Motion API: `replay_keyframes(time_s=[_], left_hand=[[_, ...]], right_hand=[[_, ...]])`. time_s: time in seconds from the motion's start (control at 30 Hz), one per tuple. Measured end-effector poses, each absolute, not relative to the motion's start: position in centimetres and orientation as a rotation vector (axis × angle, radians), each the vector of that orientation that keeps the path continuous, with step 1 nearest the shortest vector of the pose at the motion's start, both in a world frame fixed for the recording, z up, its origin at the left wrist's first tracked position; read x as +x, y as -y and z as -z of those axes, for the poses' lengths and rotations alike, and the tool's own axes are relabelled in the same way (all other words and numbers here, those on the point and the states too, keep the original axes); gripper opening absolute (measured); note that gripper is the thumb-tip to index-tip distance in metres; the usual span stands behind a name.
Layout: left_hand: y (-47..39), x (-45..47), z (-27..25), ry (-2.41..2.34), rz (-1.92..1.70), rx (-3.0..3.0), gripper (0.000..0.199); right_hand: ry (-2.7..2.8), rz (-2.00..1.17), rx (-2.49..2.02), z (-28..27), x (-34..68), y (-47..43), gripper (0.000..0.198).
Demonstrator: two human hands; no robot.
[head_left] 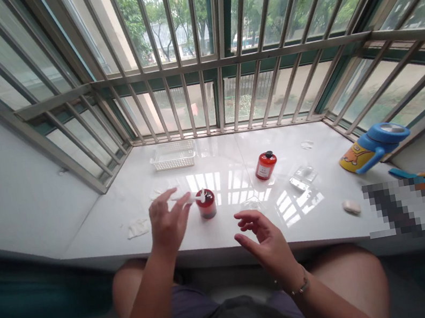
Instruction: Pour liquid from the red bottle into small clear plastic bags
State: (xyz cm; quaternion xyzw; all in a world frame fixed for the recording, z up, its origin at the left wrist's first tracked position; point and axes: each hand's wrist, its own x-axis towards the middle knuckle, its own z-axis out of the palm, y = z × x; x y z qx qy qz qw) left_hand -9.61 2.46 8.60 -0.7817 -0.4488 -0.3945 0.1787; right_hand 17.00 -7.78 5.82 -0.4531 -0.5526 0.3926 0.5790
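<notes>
My left hand (167, 222) is closed on a slim white piece (197, 198), held level, its far end over the top of a red jar (207, 208). That end has a short upright part. I cannot make out whether it touches the jar, which stands upright on the white sill. My right hand (264, 234) hovers near the sill's front edge, fingers curled loosely apart, holding nothing. Farther back, to the right of the jar, a red bottle (266, 166) with a black cap and pale label stands on the sill.
A white basket (174, 159) stands at the back left. Crumpled tissue (137, 228) lies left, clear plastic packaging (303, 178) right. Farther right are a blue-and-yellow flask (371, 147), a whitish rounded object (351, 207) and a blue-orange tool (415, 178). Metal bars (221, 62) line the window.
</notes>
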Motion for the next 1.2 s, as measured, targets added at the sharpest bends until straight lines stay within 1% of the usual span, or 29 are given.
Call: replay_keyframes(time_s=[0.07, 0.13, 0.23, 0.33, 0.47, 0.57, 0.67, 0.73, 0.87, 0.97, 1.1, 1.13, 1.2], left_hand=[[-6.1, -12.3, -7.2, 1.430, 1.089, -2.179, 0.025], [-9.6, -14.7, -5.6, 1.619, 1.069, -2.193, 0.020], [-13.8, -17.0, -3.3, 1.866, 0.951, -2.233, 0.023], [-16.3, -17.8, -1.6, 2.000, 0.844, -2.279, 0.023], [-17.7, -17.5, -0.4, 2.150, 0.711, -2.320, 0.025], [-17.8, -17.3, -0.1, 2.242, 0.620, -2.350, 0.027], [-17.4, -17.4, -0.1, 2.233, 0.603, -2.388, 0.039], [-16.7, -17.1, -0.5, 2.161, 0.682, -2.409, 0.047], [-13.8, -14.7, -2.0, 1.931, 1.010, -2.548, 0.048], [-10.7, -11.7, -3.1, 1.813, 1.244, -2.748, 0.057], [-7.6, -7.6, -3.1, 2.002, 1.274, -2.964, 0.092], [-7.3, -6.7, -2.9, 2.062, 1.287, -2.978, 0.098], [-6.9, -5.6, -2.3, 2.178, 1.374, -2.928, 0.097]], right_hand=[[1.354, -0.812, -1.083, -5.6, 18.0, 8.4, 0.031], [1.408, -0.707, -1.110, -5.3, 19.0, 9.2, 0.024], [1.448, -0.586, -1.159, -4.5, 20.4, 10.2, 0.016], [1.451, -0.543, -1.262, -3.7, 21.5, 11.1, 0.011], [1.398, -0.525, -1.412, -3.1, 22.7, 11.8, 0.015], [1.382, -0.517, -1.437, -3.0, 23.4, 12.0, 0.018], [1.409, -0.517, -1.422, -2.6, 23.9, 11.9, 0.016], [1.430, -0.514, -1.409, -2.3, 24.0, 11.7, 0.014], [1.496, -0.495, -1.355, -1.8, 23.9, 11.2, 0.009], [1.536, -0.479, -1.303, -2.0, 23.3, 11.0, 0.005], [1.594, -0.483, -1.232, -2.7, 22.5, 11.1, 0.002], [1.611, -0.494, -1.217, -2.8, 22.3, 11.2, 0.001], [1.642, -0.523, -1.193, -2.9, 22.1, 11.4, 0.002]])
